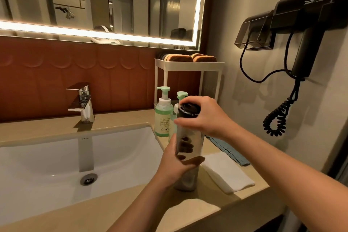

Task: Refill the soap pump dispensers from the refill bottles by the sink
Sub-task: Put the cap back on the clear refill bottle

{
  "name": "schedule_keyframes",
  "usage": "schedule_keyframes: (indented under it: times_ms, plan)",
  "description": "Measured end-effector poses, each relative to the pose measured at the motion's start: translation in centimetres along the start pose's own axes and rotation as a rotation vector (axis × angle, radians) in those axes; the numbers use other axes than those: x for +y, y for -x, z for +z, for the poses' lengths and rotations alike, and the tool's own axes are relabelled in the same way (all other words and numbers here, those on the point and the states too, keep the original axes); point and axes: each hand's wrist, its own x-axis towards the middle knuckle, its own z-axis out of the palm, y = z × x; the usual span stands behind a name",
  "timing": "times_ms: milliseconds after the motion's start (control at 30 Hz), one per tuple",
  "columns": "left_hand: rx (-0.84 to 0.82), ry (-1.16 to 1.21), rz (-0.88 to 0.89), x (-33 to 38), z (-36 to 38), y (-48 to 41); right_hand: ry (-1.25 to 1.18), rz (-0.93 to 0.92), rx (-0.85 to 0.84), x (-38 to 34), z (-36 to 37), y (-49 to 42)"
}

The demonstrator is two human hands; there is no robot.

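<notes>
Left hand [180, 165] wraps the middle of a tall clear bottle [190, 133] standing on the counter [207, 205] just right of the sink [56, 156]. Right hand [205, 117] grips its black cap [189, 109]. The bottle is upright, its long axis vertical and the cap pointing up. A hard twist could tip it, spilling soap or knocking the green dispensers [163, 117] just behind.

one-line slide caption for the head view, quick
Left hand grips a clear bottle by the sink while the right hand holds its dark cap, green pump dispensers behind.
</notes>
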Motion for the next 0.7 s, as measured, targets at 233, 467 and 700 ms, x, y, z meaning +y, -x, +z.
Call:
schedule_keyframes:
  times_ms: [233,467,700]
  plan:
    - [0.205,0.02,-0.004,-0.1,2.3,-1.3,0.19,0.077,0.273,0.3,1.4,-1.0]
    - [0.24,0.078,-0.069,-1.6,4.0,-3.7,0.4,0.12,0.352,3.0,1.8,-3.3]
    - [0.431,-0.628,-0.055,-2.2,4.5,-6.4,0.59,0.059,0.292,4.4,1.7,-4.9]
